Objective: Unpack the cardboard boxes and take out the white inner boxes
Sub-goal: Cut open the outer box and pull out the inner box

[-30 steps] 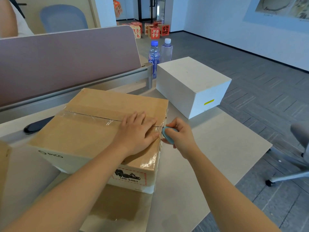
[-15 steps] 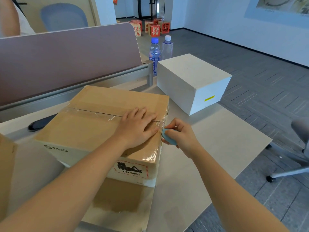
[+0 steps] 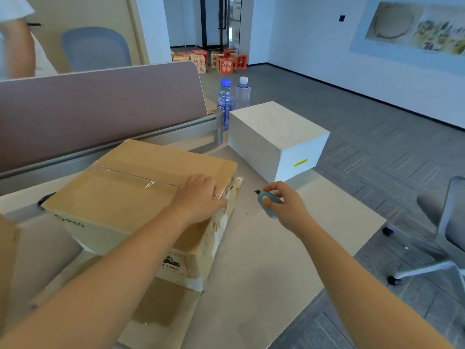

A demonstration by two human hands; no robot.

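Pale worktop point(image 3: 264, 260) carries taped cardboard box point(image 3: 130, 195) | left hand point(image 3: 198, 197) flat on lid beside tape seam point(image 3: 136, 175) | right hand point(image 3: 284, 205) grips blue cutter point(image 3: 268, 200), just right of box; blade points left, in line with seam.

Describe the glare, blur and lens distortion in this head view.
Head view: glare glints off the clear tape on the cardboard box; wide-angle bending curves the desk partition and floor lines; soft motion blur on the right hand gripping the blue cutter; the white box is brightly lit.
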